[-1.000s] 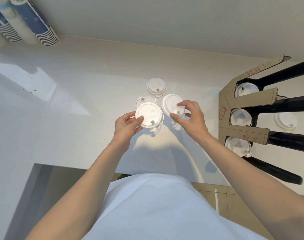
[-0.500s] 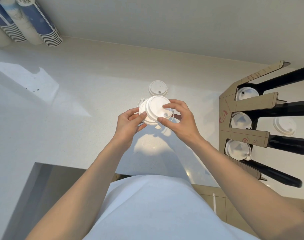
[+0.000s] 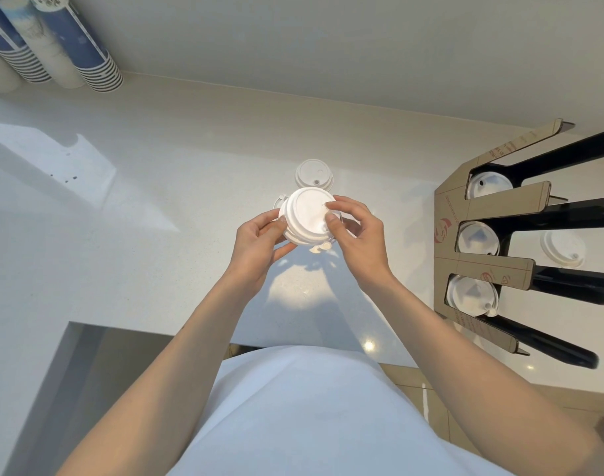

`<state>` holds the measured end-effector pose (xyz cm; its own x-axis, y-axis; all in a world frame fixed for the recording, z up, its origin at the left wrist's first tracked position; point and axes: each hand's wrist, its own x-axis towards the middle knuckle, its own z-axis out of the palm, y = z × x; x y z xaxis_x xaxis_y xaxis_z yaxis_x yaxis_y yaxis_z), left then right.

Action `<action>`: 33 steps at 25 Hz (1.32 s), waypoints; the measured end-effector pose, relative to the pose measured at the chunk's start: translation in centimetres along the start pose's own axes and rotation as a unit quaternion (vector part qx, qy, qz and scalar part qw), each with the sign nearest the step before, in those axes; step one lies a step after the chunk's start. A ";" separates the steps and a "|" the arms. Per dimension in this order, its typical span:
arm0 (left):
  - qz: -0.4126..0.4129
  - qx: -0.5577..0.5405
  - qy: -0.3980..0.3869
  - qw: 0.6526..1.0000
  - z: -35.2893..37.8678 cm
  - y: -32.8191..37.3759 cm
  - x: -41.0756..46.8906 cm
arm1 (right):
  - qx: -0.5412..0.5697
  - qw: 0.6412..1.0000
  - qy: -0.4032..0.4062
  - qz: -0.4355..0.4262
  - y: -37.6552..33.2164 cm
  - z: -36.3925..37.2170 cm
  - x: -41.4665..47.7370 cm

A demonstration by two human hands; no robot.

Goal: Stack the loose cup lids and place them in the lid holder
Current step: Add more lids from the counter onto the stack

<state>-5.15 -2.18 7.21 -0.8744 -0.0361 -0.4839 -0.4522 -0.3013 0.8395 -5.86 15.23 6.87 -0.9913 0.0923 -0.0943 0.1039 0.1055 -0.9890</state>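
Holding a small stack of white cup lids (image 3: pixel 307 216) above the white worktop (image 3: pixel 156 235), the left hand (image 3: pixel 259 242) and the right hand (image 3: pixel 357 240) both close their fingers around its rim. One loose lid (image 3: pixel 314 173) lies on the worktop just behind the stack. At the right stands the cardboard lid holder (image 3: pixel 492 204), its three slots containing lids. Paper cup stacks (image 3: pixel 63 42) lean at the far left.

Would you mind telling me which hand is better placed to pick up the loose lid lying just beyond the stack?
Probably the right hand: its fingers sit atop the stacked lids, nearest the loose lid, while the left hand supports the stack from the side.
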 end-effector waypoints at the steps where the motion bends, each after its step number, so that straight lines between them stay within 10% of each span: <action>1: -0.002 -0.007 -0.004 1.000 0.1 0.1 -0.1 | 0.003 1.000 0.004 0.007 -0.2 0.0 0.0; 33: 0.018 -0.002 0.006 1.000 -0.5 -0.2 -0.1 | 0.023 0.997 0.005 0.067 -0.5 0.5 0.1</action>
<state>-4.86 -2.59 6.96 -0.8879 -0.0576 -0.4564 -0.4201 -0.3026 0.8555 -6.07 14.68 7.28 -0.9680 0.1124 -0.2245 0.2308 0.0462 -0.9719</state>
